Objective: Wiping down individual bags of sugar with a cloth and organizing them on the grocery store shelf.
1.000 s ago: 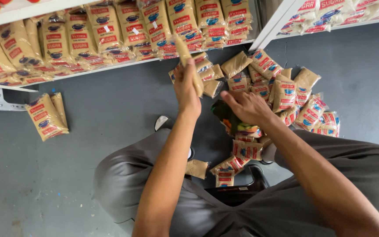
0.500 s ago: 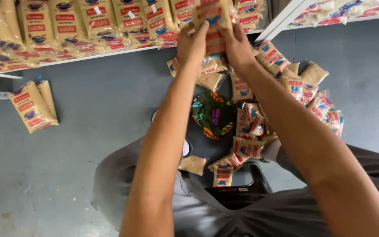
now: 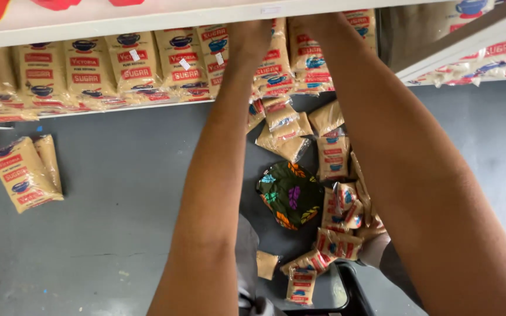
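Both arms reaching up-frame into shelf row. Left hand (image 3: pixel 252 36) and right hand (image 3: pixel 311 22) flanking upright tan packet (image 3: pixel 281 50), long axis pointing away from wrists. Fingers hiding behind white shelf edge (image 3: pixel 147 20); spread, grip: cannot tell. Right hand reaching slightly deeper.
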